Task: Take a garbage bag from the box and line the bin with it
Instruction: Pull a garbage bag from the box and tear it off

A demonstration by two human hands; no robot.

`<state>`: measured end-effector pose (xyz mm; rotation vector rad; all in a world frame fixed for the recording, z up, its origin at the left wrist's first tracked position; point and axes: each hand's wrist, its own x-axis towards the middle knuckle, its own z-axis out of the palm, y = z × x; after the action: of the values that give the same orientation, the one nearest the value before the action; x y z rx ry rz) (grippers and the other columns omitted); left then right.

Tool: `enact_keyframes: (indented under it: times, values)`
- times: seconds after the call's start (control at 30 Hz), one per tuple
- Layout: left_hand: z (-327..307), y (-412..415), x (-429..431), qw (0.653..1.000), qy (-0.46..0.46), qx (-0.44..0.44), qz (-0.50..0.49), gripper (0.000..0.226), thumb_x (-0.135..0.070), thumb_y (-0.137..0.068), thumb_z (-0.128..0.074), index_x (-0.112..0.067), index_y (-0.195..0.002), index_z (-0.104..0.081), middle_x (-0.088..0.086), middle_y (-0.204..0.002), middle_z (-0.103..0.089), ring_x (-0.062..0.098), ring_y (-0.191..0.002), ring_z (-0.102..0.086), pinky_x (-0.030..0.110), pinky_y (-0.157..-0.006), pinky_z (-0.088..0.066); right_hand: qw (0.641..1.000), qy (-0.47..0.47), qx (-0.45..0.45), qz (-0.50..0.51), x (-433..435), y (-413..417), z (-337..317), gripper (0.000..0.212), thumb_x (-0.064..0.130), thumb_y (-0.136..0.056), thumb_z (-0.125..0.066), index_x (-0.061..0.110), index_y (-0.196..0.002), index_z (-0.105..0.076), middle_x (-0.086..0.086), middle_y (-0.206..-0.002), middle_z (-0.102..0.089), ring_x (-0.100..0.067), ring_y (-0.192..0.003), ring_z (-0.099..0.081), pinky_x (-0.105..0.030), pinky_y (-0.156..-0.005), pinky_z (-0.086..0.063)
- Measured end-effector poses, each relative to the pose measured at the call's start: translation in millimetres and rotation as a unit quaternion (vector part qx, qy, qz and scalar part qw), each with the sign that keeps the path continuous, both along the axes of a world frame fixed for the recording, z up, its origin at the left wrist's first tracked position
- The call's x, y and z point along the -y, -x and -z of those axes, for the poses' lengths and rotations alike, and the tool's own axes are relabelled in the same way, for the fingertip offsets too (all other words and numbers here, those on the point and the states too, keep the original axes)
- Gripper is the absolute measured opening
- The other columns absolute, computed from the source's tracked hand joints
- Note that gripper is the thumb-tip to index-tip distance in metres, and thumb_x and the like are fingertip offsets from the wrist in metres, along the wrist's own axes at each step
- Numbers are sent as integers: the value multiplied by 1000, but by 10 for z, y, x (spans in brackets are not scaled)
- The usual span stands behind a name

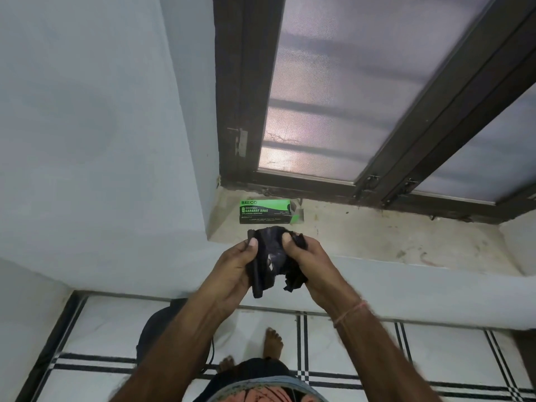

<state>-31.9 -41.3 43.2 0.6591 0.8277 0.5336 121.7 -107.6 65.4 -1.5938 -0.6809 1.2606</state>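
A folded black garbage bag [271, 250] is held in front of me, just before the window sill. My left hand [232, 271] grips its left side with the thumb on top. My right hand [310, 262] grips its crumpled right side. Behind the bag, a green and black garbage bag box [265, 211] lies on the sill, its right end flap open. A dark bin [158, 329] stands on the floor below my left forearm, mostly hidden by the arm.
The stone window sill [377, 236] runs to the right under a dark-framed sliding window [391, 158]. A pale wall [87, 140] juts out on the left. My bare feet [272, 342] stand on a white tiled floor with black stripes.
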Motion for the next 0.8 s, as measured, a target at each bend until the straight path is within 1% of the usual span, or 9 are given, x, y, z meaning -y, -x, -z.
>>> enact_keyframes:
  times: [0.1, 0.23, 0.3, 0.4, 0.5, 0.6, 0.67, 0.7, 0.8]
  values:
    - [-12, 13, 1, 1000, -24, -10, 3, 34, -25, -104, -52, -4, -126, -68, 15, -102, -76, 31, -95, -73, 52, -85, -59, 999, -5, 24, -41, 8, 31, -34, 46, 39, -95, -71, -7, -95, -65, -18, -72, -60, -27, -60, -53, -33, -50, -43]
    - [10, 25, 0, 996, -72, -46, 7, 31, -24, -105, -53, -3, -120, -71, 29, -106, -74, 50, -101, -71, 62, -90, -57, 997, 14, 71, -27, 17, 20, -73, 44, 28, -95, -72, -14, -87, -62, -12, -64, -59, -22, -54, -52, -29, -47, -42]
    - [19, 20, 9, 993, -97, -59, 17, 31, -23, -106, -51, -5, -119, -72, 27, -103, -76, 48, -98, -73, 56, -87, -59, 997, 17, 67, -27, 17, 7, -80, 42, 29, -98, -69, -12, -91, -66, -15, -69, -62, -25, -61, -56, -30, -51, -45]
    - [-25, -32, 18, 995, -83, -50, 19, 32, -21, -107, -46, -5, -118, -71, 15, -97, -78, 31, -94, -75, 40, -82, -59, 999, 19, 5, -41, 4, 52, -78, 44, 32, -101, -63, -12, -102, -68, -17, -80, -68, -25, -70, -64, -30, -62, -52]
    - [-84, -84, 40, 1000, -19, 5, 4, 34, -16, -110, -38, -2, -105, -69, 11, -83, -75, 19, -79, -75, 29, -71, -60, 996, 14, -89, -5, 8, 79, -49, 40, 30, -104, -57, -5, -89, -68, -8, -77, -72, -17, -69, -70, -27, -66, -56]
    - [-106, -64, 44, 997, 29, 65, -20, 37, -15, -110, -35, 3, -104, -66, 14, -82, -67, 18, -75, -75, 27, -68, -62, 986, 0, -167, 30, 26, 73, -43, 41, 30, -106, -52, 9, -76, -71, -8, -87, -76, -19, -80, -75, -29, -76, -58]
    - [-109, -56, 50, 996, 30, 82, -14, 38, -20, -110, -36, 4, -113, -65, 12, -84, -69, 22, -84, -73, 30, -74, -62, 986, 0, -165, 27, 41, 82, -54, 45, 31, -106, -51, 12, -74, -75, -10, -90, -76, -20, -81, -75, -30, -76, -57]
    - [-93, -53, 47, 997, 22, 75, -4, 38, -22, -109, -37, 3, -117, -65, 9, -86, -72, 23, -89, -72, 31, -78, -62, 988, -2, -149, 24, 50, 80, -54, 44, 32, -106, -51, 8, -79, -75, -11, -91, -76, -21, -81, -75, -29, -75, -57]
    - [-75, -34, 40, 998, -52, -9, 45, 38, -28, -109, -41, -4, -116, -69, 4, -93, -78, 18, -96, -73, 33, -85, -57, 995, -25, -95, 13, 68, 32, -73, 41, 33, -105, -53, -1, -92, -73, -14, -90, -76, -23, -85, -73, -30, -80, -57]
